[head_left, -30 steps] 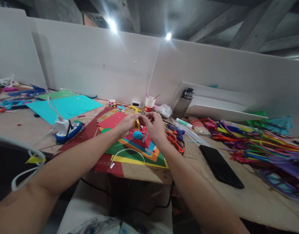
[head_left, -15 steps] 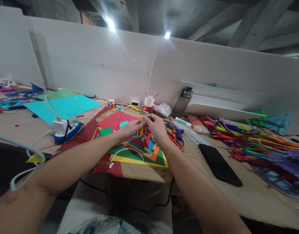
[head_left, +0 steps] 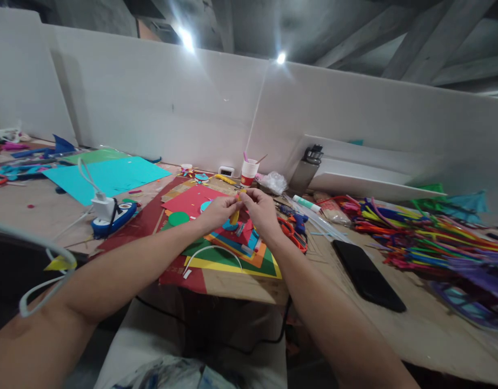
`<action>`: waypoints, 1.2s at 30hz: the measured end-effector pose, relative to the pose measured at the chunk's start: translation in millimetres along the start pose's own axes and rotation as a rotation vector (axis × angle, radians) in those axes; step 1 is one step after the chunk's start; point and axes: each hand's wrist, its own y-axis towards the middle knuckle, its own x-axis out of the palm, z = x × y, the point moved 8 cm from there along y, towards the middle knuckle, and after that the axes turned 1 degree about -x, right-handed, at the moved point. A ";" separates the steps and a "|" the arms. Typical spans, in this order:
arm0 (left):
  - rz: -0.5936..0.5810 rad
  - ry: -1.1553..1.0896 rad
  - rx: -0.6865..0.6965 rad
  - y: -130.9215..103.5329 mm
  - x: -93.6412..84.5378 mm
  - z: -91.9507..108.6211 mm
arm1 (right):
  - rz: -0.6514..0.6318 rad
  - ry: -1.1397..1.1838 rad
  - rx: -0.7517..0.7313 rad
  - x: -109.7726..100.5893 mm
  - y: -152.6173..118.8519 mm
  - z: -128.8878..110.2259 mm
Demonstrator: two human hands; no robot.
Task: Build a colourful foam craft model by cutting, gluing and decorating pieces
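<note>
Over the stack of coloured sheets, a small yellow paper strip (head_left: 234, 218) is pinched between the fingertips of my left hand (head_left: 219, 211) and my right hand (head_left: 260, 209). The strip hangs down in a narrow bend below the fingers. Beneath my hands lie a red sheet (head_left: 181, 202), a green circle (head_left: 178, 218), a light blue circle (head_left: 205, 206) and small cut pieces, partly hidden. A white curved strip (head_left: 214, 247) rests on the green and yellow sheets nearer me. Orange-handled scissors (head_left: 288, 233) lie just right of my right wrist.
A paper cup (head_left: 249, 173) with sticks stands behind my hands, beside a plastic bag (head_left: 273, 182). To the right are a glue stick (head_left: 306, 203), a bottle (head_left: 304, 172), a black phone (head_left: 368, 276) and pipe cleaners (head_left: 427, 232). A cable with a white plug (head_left: 103, 206) is at left.
The yellow strip showed as an open loop and now looks narrower, turned or flattened. Both hands keep their pinch at nearly the same spot. The whole view has shifted slightly.
</note>
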 end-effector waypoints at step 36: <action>0.023 -0.035 -0.009 2.6 -3.8 -3.7 | -0.010 0.083 0.061 1.7 3.3 9.4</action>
